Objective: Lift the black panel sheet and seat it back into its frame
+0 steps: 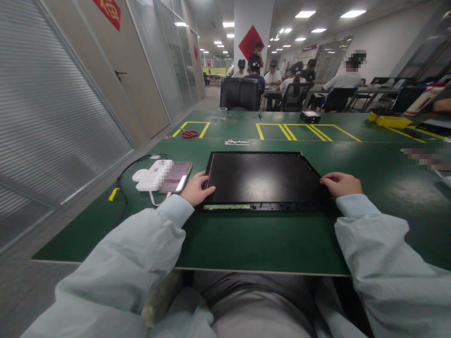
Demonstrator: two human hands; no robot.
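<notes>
A black, flat display panel (pixel 262 176) in a thin black frame lies in front of me, its dark screen facing up and reflecting light. Along its near edge runs a green circuit strip (pixel 227 207). My left hand (pixel 197 188) holds the panel's left edge, thumb over the near-left corner and fingers along the side. At the opposite edge, my right hand (pixel 341 184) has its thumb and index finger pinched on the frame, the other fingers curled. The panel's underside is hidden.
On the green table (pixel 260 244), a phone (pixel 176 176) and a white device (pixel 151 176) with cables sit left. Beyond are red-handled scissors (pixel 190 134), small white scraps (pixel 237 142), a plastic cup (pixel 222 112), a black box (pixel 310 116) and a yellow object (pixel 391 121). People sit farther back.
</notes>
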